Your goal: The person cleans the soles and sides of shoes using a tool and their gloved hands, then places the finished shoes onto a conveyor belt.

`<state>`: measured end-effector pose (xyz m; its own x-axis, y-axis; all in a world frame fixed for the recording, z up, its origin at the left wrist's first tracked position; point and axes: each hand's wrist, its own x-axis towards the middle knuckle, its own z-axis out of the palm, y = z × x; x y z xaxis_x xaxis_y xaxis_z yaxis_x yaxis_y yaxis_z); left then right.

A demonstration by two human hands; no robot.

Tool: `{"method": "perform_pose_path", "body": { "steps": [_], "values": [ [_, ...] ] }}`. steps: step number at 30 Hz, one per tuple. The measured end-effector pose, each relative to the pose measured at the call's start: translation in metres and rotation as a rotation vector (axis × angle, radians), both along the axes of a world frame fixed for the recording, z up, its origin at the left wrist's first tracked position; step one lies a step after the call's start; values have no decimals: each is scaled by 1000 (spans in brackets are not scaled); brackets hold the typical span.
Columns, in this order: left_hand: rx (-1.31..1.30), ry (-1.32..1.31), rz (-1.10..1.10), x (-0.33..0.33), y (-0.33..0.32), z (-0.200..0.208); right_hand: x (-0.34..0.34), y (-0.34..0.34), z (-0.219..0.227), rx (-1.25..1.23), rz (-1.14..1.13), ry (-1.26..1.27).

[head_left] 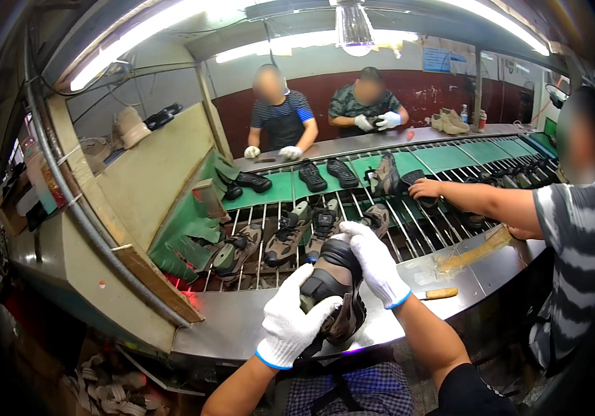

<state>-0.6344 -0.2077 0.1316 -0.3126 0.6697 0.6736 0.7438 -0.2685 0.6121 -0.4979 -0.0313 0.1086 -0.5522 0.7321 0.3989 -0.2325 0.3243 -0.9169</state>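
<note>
A brown and black shoe (331, 281) is held up in front of me, above the near metal ledge. My left hand (292, 320), in a white knit glove with a blue cuff, wraps around the shoe's lower left part. My right hand (375, 262), gloved the same way, grips its upper right side near the black end. Parts of the shoe are hidden behind my gloves. To the right of my right hand, a knife with a wooden handle (441, 293) lies on the ledge.
Several similar shoes (289, 231) rest on the metal rod conveyor (408, 239) beyond my hands. Black soles (312, 177) lie on green mats (280, 191). A person at right reaches an arm (488, 197) over the conveyor. Two people work across it. A panelled frame (127, 267) stands left.
</note>
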Motion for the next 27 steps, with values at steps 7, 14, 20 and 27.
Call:
{"method": "perform_pose_path", "body": {
  "steps": [7, 14, 20, 27],
  "values": [
    [-9, -108, -88, 29, 16, -2, 41, -8, 0, 291, -168, -130],
    [165, 240, -144, 69, 23, -15, 106, -17, 7, 104, -86, -272],
    [200, 387, -311, 103, 10, -33, 156, -47, 19, -78, -128, -430],
    [192, 445, -523, 118, -10, -47, 188, -77, 24, 4, -142, -837]
  ]
}}
